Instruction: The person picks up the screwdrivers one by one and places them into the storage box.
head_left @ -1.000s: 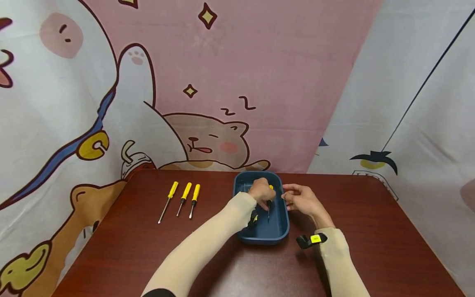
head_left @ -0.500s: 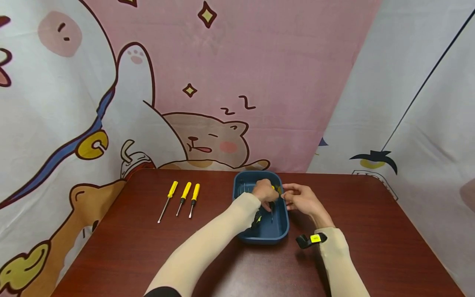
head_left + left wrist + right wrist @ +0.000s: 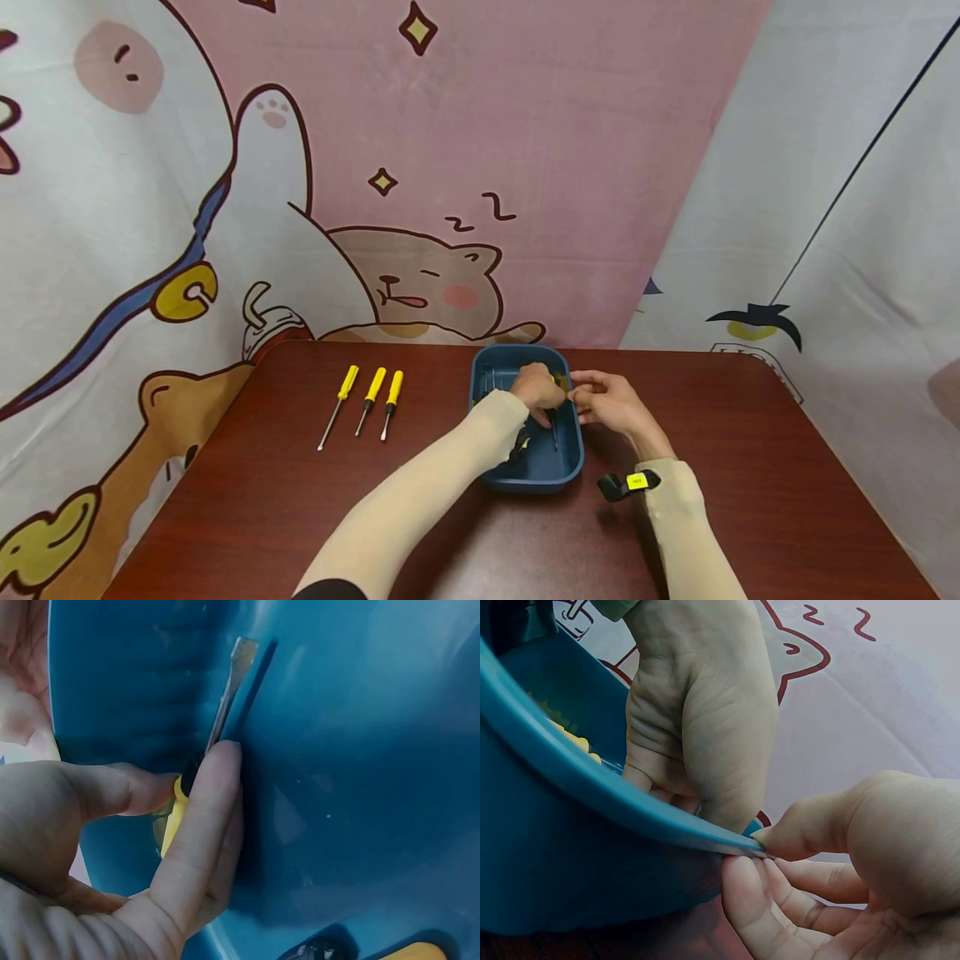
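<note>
Inside a blue plastic bin, my left hand holds a flathead screwdriver between thumb and fingers, near the right-hand wall. The screwdriver's yellow handle is mostly behind the fingers in the left wrist view, and its blade points along the bin floor. My right hand pinches the bin's right rim between thumb and fingers, as the right wrist view shows. Another yellow handle lies in the bin at the lower edge of the left wrist view, beside a black part that I cannot identify.
Three yellow-handled screwdrivers lie side by side on the brown table left of the bin: a long one, a middle one and a right one. A cartoon-printed cloth hangs behind the table.
My left hand has shifted slightly to the right inside the bin, bringing the screwdriver closer to the right wall. The right hand stays on the rim.
</note>
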A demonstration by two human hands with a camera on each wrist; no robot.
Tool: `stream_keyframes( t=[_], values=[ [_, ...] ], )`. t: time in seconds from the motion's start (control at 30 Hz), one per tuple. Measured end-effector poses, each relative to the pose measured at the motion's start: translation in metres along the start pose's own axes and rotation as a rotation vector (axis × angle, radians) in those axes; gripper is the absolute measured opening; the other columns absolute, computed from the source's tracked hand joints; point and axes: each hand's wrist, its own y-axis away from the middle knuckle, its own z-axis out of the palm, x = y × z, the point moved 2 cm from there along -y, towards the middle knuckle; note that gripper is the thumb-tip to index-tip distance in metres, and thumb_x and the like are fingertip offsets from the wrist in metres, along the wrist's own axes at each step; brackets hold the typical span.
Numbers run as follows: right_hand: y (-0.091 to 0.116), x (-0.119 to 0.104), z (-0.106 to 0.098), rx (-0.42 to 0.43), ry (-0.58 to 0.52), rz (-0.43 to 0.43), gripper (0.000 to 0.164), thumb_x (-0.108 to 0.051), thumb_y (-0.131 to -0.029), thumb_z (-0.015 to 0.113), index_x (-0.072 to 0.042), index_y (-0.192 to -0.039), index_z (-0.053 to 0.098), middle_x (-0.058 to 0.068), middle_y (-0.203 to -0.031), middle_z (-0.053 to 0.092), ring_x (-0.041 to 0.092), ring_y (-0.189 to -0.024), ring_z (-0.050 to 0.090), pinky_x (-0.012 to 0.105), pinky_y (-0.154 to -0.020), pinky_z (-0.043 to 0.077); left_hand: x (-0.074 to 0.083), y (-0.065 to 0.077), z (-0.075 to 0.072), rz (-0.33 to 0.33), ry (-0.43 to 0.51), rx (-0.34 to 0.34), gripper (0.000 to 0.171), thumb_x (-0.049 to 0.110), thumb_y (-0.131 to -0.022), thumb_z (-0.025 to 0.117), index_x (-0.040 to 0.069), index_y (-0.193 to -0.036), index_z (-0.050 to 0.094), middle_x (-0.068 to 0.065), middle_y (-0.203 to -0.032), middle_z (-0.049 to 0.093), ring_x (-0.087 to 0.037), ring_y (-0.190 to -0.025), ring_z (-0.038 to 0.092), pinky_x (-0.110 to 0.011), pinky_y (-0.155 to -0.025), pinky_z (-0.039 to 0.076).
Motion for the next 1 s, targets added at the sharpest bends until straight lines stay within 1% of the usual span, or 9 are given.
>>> stream_keyframes(
  t=[0.13,0.23,0.37,0.5,0.73,0.83,1.0],
  values=[
    [0.001,-0.002,0.000,0.004,-0.004,0.003,0.047,-0.008,-0.100,0.058,0.003,-0.144,0.051,0.027,-0.118,0.068,0.018,-0.079,0.069,0.033,-0.072,0.064,-0.001,0.000,0.000,0.001,0.008,0.004,0.028,0.008,-0.090,0.072,-0.010,-0.110,0.062,-0.026,-0.083,0.064,-0.033,-0.058,0.074,-0.040,-0.059,0.064],
    [0.001,-0.002,0.000,-0.004,0.001,-0.007,0.047,-0.008,-0.100,0.058,0.005,-0.145,0.050,0.028,-0.119,0.067,0.017,-0.080,0.069,0.032,-0.071,0.064,0.000,0.001,-0.001,0.006,0.010,0.007,0.026,0.008,-0.090,0.072,-0.009,-0.107,0.062,-0.025,-0.079,0.064,-0.035,-0.059,0.074,-0.042,-0.058,0.064],
    [0.001,-0.001,0.000,-0.010,0.002,-0.011,0.047,-0.008,-0.100,0.057,0.005,-0.145,0.049,0.030,-0.120,0.067,0.017,-0.080,0.069,0.032,-0.071,0.064,0.000,0.003,-0.003,0.016,0.014,0.011,0.020,0.008,-0.090,0.072,-0.008,-0.099,0.063,-0.024,-0.078,0.065,-0.036,-0.062,0.073,-0.044,-0.058,0.064],
    [0.000,-0.001,0.000,-0.008,-0.005,-0.007,0.047,-0.007,-0.100,0.058,0.005,-0.145,0.049,0.030,-0.119,0.066,0.017,-0.078,0.068,0.033,-0.072,0.064,0.002,0.006,-0.007,0.034,0.001,0.025,0.016,0.009,-0.089,0.072,-0.005,-0.090,0.064,-0.023,-0.079,0.067,-0.037,-0.066,0.075,-0.045,-0.060,0.064],
    [0.001,-0.002,0.000,-0.001,-0.007,0.002,0.048,-0.009,-0.099,0.060,0.004,-0.144,0.051,0.029,-0.118,0.067,0.017,-0.077,0.067,0.034,-0.071,0.064,0.003,0.010,-0.012,0.080,-0.024,0.048,0.017,0.010,-0.088,0.075,-0.004,-0.091,0.067,-0.015,-0.074,0.063,-0.034,-0.065,0.074,-0.046,-0.065,0.065],
    [0.001,-0.002,0.000,-0.001,-0.006,0.002,0.048,-0.009,-0.099,0.060,0.004,-0.144,0.051,0.030,-0.119,0.067,0.017,-0.077,0.067,0.034,-0.071,0.064,0.003,0.013,-0.014,0.106,-0.034,0.061,0.016,0.010,-0.088,0.075,-0.003,-0.086,0.067,-0.013,-0.072,0.060,-0.034,-0.070,0.074,-0.046,-0.066,0.065],
    [0.001,-0.002,0.000,-0.005,-0.007,0.000,0.048,-0.009,-0.099,0.059,0.005,-0.144,0.051,0.030,-0.120,0.066,0.017,-0.078,0.067,0.034,-0.071,0.064,0.006,0.024,-0.020,0.155,-0.072,0.079,0.015,0.012,-0.086,0.075,0.000,-0.081,0.067,-0.009,-0.073,0.056,-0.036,-0.084,0.074,-0.047,-0.073,0.065]
  ],
)
